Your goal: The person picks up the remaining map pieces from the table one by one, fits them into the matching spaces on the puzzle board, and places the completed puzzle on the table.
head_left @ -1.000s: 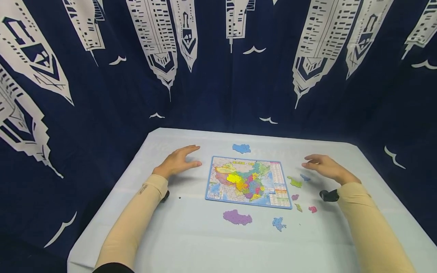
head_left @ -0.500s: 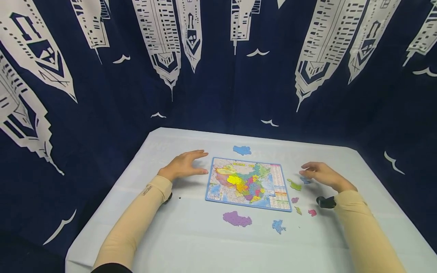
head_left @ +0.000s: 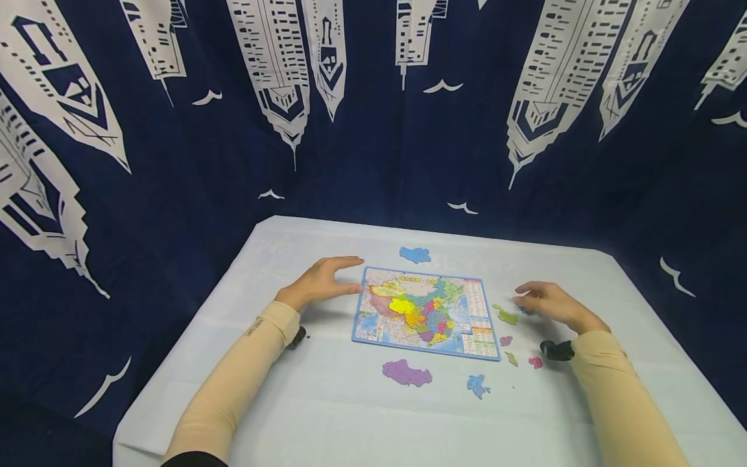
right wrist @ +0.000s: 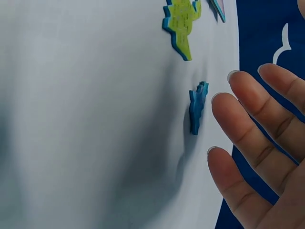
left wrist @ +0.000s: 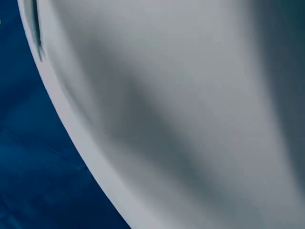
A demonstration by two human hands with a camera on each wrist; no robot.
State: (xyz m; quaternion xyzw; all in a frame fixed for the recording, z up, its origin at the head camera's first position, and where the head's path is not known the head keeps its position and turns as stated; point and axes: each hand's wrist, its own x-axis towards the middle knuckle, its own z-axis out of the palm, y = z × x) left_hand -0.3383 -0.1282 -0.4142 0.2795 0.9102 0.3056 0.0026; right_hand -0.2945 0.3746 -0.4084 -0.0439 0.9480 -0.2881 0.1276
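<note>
A map puzzle board (head_left: 385, 334) with a blue rim lies on the white table. My left hand (head_left: 318, 282) is at its upper left corner, thumb and fingers spread apart; whether the fingertips touch the rim I cannot tell. The left wrist view shows no hand. My right hand (head_left: 551, 303) hovers right of the board, over a small blue puzzle piece (right wrist: 197, 109), which it partly hides in the head view. Seen from the right wrist, its fingers (right wrist: 250, 136) are extended, apart from that piece. A green piece (head_left: 506, 315) lies just left of this hand.
A blue piece (head_left: 415, 255) lies beyond the board. In front are a purple piece (head_left: 406, 373) and another blue piece (head_left: 478, 386). Small mauve (head_left: 506, 340), green (head_left: 511, 359) and pink (head_left: 535, 363) pieces lie at the right. A dark patterned cloth (head_left: 373, 149) hangs behind the table.
My left hand has moved right, up to the board's edge. My right hand has come lower and slightly left, over the small blue puzzle piece. The pieces lie as before.
</note>
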